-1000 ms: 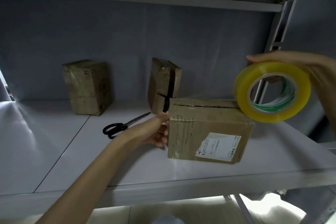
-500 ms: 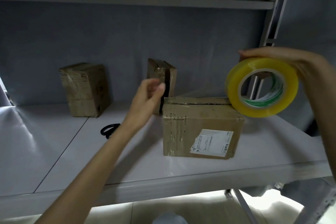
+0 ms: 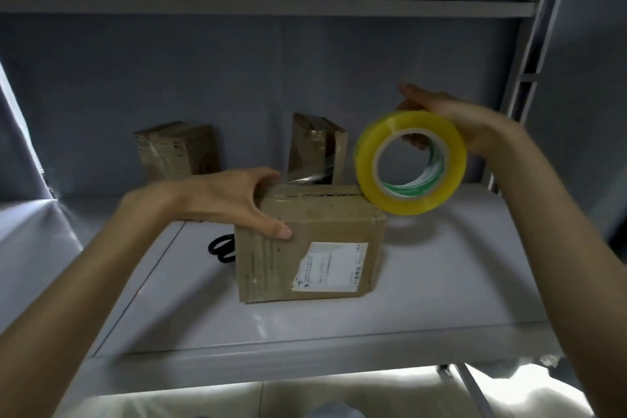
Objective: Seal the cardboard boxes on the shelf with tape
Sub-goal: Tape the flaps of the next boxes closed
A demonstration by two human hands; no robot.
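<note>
The step in hand looks like laying the first strip of tape along the top seam of the front box (image 3: pixel 310 248), which stands near the front edge of the shelf (image 3: pixel 441 299), about midway along it. The left hand (image 3: pixel 230 204) rests on the box's top left corner, fingers over the top and thumb down the front face, seemingly pinning the tape's free end; a clear strip appears to run from there along the top toward the roll (image 3: pixel 410 163). The right hand (image 3: pixel 451 115) grips the roll, held upright at the box's top right corner. Next the roll likely needs drawing past that corner and down the side, then a cut; the scissors (image 3: pixel 222 248) lie just left of the box, partly hidden. Two more boxes (image 3: pixel 176 149) (image 3: pixel 315 146) stand along the back edge; whether any box holds anything cannot be told.
</note>
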